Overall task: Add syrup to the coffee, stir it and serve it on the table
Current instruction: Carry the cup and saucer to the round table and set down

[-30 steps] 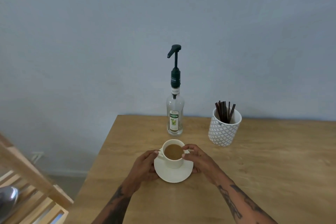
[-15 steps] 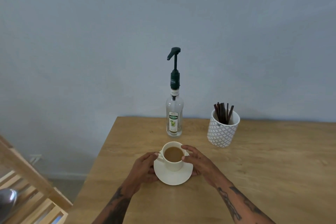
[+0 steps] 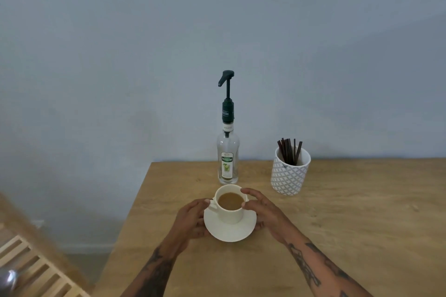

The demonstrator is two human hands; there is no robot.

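Note:
A white cup (image 3: 229, 215) of milky coffee stands on a white saucer (image 3: 229, 233) near the table's left front. My left hand (image 3: 190, 219) grips the saucer's left rim, with its thumb by the cup's handle. My right hand (image 3: 265, 212) holds the right side: thumb and forefinger lie against the cup, and the other fingers curl under the saucer's rim. Just behind the cup stands the clear syrup bottle (image 3: 227, 152) with a dark green pump, untouched. Dark stirrers (image 3: 288, 152) stick out of a patterned white pot (image 3: 289, 173) to the right.
The wooden table (image 3: 350, 224) stands against a pale blue wall, and its left edge runs close to my left hand. A slatted wooden rack (image 3: 36, 270) with a shiny metal object (image 3: 8, 279) sits low at the left.
Both hands keep the same hold on the cup and saucer. Only the view has shifted slightly.

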